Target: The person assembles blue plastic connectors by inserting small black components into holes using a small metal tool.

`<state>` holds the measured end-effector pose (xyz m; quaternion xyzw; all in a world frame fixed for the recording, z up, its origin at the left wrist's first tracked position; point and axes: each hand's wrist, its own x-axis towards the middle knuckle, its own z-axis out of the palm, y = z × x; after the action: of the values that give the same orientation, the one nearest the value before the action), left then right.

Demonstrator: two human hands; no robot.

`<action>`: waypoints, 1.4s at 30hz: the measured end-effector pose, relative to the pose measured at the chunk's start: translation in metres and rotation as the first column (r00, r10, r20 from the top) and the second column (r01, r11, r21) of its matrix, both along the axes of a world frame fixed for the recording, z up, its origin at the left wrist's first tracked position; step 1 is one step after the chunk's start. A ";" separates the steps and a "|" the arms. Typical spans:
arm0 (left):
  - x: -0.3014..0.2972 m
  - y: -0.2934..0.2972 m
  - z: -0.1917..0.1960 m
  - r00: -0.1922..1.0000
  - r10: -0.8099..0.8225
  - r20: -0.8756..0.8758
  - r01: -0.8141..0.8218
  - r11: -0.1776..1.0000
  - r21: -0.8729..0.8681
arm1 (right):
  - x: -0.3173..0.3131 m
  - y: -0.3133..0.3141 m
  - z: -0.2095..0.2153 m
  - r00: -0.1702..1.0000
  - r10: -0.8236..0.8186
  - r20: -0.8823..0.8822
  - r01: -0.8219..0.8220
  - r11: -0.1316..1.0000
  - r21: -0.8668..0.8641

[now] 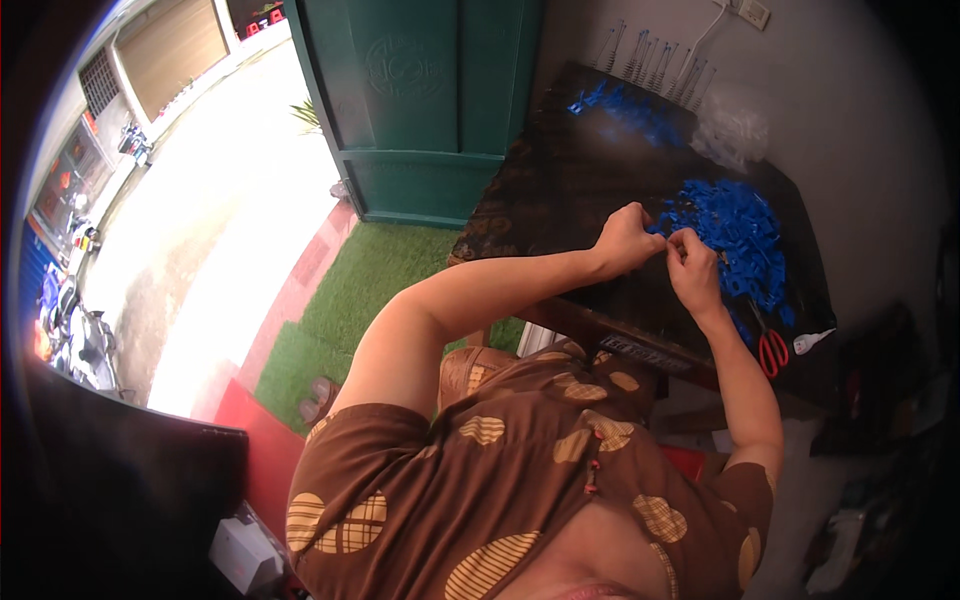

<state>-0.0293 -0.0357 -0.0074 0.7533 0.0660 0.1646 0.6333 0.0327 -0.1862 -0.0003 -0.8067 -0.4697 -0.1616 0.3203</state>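
At the near edge of a dark surface [560, 190], both hands meet over a heap of small blue plastic parts [735, 235]. The left hand [625, 240] is curled, its fingers [640, 215] closed in a loose fist beside the edge of the heap; what it grips, if anything, is too small to tell. The right hand [693, 270] sits just beside it, nearly touching, its fingers [680, 240] pinched together on something tiny at the heap's near side (whether this is one of the blue parts cannot be told for sure). The heap lies on the right half of the surface, directly beyond the two hands, and some parts trail down toward a pair of red-handled scissors [772, 350] lying near the surface's front right corner. Just right of the scissors rests a small white object [812, 341]. A second, thinner scatter of blue parts [625, 110] lies at the far side of the surface, with a bundle of clear plastic [735, 130] to its right, near the wall. To the left of the surface stands a green door [430, 100], with green turf matting [370, 280] on the floor before it.
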 end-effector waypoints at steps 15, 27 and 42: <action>0.003 -0.014 -0.036 0.980 0.161 0.119 -0.159 0.987 -0.028 | -0.017 -0.005 -0.003 1.000 -0.026 0.007 0.026 1.000 -0.010; -0.007 -0.020 -0.037 0.953 0.239 0.186 -0.250 0.968 0.038 | -0.023 -0.010 -0.009 0.999 -0.011 0.040 0.012 1.000 -0.007; -0.001 -0.015 -0.027 0.982 0.146 0.120 -0.145 0.989 -0.013 | -0.016 -0.010 -0.004 0.998 -0.015 -0.066 0.019 0.998 0.055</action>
<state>-0.0307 -0.0504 -0.0340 0.7339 0.0828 0.2555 0.6239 0.0166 -0.1958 -0.0046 -0.8064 -0.4474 -0.1509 0.3562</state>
